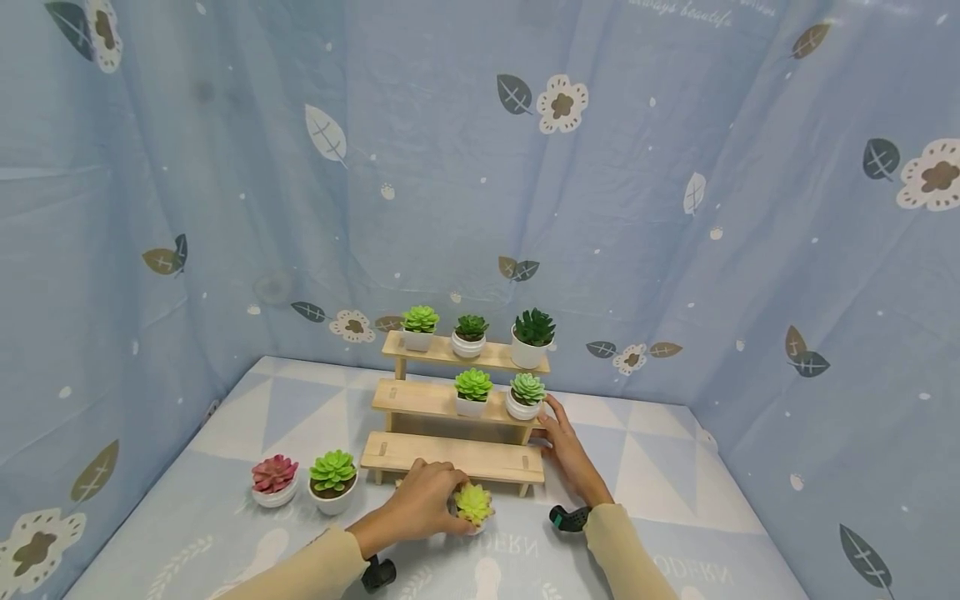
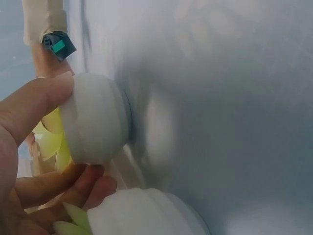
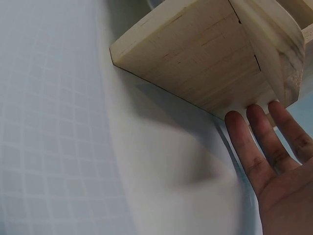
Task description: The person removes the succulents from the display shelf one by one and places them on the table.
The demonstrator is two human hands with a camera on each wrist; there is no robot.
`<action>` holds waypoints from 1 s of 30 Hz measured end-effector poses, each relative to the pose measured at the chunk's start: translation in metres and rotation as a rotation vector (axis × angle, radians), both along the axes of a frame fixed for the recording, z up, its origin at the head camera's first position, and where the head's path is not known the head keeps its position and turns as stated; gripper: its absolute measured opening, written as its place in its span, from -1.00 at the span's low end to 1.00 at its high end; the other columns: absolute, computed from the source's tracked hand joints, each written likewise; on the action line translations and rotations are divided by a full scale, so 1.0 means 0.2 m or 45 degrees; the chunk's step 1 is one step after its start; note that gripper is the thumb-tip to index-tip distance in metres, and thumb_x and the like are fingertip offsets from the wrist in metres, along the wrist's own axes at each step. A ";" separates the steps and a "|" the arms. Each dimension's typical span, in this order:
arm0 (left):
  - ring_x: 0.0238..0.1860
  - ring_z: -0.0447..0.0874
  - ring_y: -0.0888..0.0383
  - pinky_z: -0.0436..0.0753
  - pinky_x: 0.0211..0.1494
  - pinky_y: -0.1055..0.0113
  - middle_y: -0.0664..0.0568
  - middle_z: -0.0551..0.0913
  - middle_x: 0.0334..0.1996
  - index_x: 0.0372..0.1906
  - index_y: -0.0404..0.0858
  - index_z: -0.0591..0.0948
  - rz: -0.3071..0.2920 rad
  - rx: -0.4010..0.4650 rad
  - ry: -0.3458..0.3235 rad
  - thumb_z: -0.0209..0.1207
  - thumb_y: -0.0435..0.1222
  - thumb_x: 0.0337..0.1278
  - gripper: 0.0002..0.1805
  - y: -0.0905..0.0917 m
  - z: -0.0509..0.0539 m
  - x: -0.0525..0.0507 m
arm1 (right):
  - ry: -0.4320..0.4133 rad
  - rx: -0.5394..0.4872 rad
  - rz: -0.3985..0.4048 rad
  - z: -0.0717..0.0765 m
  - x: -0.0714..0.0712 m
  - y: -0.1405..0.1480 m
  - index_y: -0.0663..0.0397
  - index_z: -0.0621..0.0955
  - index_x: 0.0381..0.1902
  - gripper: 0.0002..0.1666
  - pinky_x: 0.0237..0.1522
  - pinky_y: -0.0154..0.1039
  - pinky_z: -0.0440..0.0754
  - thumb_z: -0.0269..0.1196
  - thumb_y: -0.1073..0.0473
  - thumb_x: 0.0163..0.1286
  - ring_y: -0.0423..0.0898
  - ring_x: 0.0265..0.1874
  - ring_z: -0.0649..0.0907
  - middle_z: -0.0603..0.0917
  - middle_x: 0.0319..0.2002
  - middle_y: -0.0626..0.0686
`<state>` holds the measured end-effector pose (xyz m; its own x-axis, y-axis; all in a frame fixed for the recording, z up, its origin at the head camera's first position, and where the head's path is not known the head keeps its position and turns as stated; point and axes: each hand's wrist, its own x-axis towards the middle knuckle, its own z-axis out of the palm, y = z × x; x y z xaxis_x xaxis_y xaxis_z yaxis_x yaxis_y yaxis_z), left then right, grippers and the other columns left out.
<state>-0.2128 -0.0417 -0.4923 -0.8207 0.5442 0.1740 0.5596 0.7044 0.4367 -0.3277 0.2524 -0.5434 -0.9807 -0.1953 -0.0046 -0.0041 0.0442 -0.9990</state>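
My left hand (image 1: 427,500) pinches a small potted succulent (image 1: 474,504) with yellow-green leaves, in front of the wooden three-step stand (image 1: 450,454). In the left wrist view the thumb lies on one side of its white ribbed pot (image 2: 98,120) and fingertips meet the other side. Close below those fingers is a second white pot (image 2: 142,213) with pale green leaf tips, mostly hidden from the head view. At the stand's right end is my right hand (image 1: 566,450); its extended fingers (image 3: 242,134) touch or nearly touch the wood.
Three potted succulents, one of them dark green (image 1: 534,327), line the top step. Two more, including a pale green one (image 1: 527,389), stand right of centre on the middle step. Left of the stand, a red succulent (image 1: 274,474) and a bright green one (image 1: 333,472) sit on the patterned cloth.
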 end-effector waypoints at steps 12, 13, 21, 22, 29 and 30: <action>-0.22 0.52 0.23 0.36 -0.10 0.13 0.24 0.68 -0.25 0.08 -0.19 0.73 -0.052 0.104 -0.161 0.60 0.10 -0.16 -0.30 -0.04 0.06 -0.04 | -0.014 0.003 -0.009 0.01 0.01 0.00 -0.45 0.09 0.61 -0.17 0.02 -0.09 0.53 0.10 -0.37 0.53 0.17 0.22 0.51 0.40 0.40 0.15; -0.19 0.55 0.20 0.38 -0.08 0.11 0.20 0.69 -0.23 0.12 -0.21 0.71 -0.064 0.124 -0.166 0.59 0.10 -0.13 -0.29 -0.05 0.07 -0.04 | -0.011 0.002 -0.007 0.01 0.01 0.00 -0.44 0.09 0.61 -0.17 0.03 -0.09 0.53 0.10 -0.37 0.53 0.18 0.23 0.51 0.40 0.40 0.16; -0.17 0.65 0.09 0.62 -0.13 0.24 0.07 0.70 -0.18 0.19 -0.12 0.64 -0.066 0.357 -0.133 0.43 0.04 0.20 -0.46 -0.09 0.17 -0.11 | -0.010 0.012 -0.009 0.00 0.01 0.01 -0.44 0.08 0.62 -0.17 0.04 -0.09 0.54 0.09 -0.37 0.54 0.20 0.24 0.50 0.38 0.42 0.15; -0.17 0.64 0.12 0.62 -0.13 0.25 0.09 0.69 -0.19 0.17 -0.10 0.64 -0.055 0.378 -0.112 0.42 0.04 0.21 -0.48 -0.09 0.19 -0.11 | -0.009 0.016 -0.009 0.00 0.01 0.01 -0.43 0.08 0.62 -0.17 0.04 -0.09 0.54 0.09 -0.37 0.54 0.20 0.24 0.50 0.38 0.42 0.16; -0.27 0.64 0.23 0.66 -0.16 0.26 0.11 0.68 -0.26 0.17 -0.13 0.65 -0.025 0.574 -0.008 0.45 -0.05 0.21 -0.51 -0.10 0.28 -0.17 | -0.009 -0.005 -0.011 0.00 0.00 0.00 -0.39 0.07 0.63 -0.17 0.02 -0.09 0.55 0.08 -0.33 0.56 0.20 0.23 0.51 0.40 0.40 0.20; -0.29 0.64 0.24 0.66 -0.19 0.27 0.09 0.68 -0.27 0.17 -0.15 0.65 -0.023 0.600 0.015 0.45 -0.06 0.21 -0.51 -0.10 0.29 -0.18 | -0.011 -0.009 -0.012 0.00 0.00 0.00 -0.39 0.08 0.62 -0.18 0.03 -0.09 0.55 0.09 -0.32 0.56 0.20 0.23 0.51 0.40 0.40 0.20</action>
<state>-0.2495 -0.0626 -0.4353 -0.8083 0.4179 0.4147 0.5768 0.4206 0.7003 -0.3273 0.2520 -0.5427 -0.9825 -0.1858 -0.0116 0.0048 0.0371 -0.9993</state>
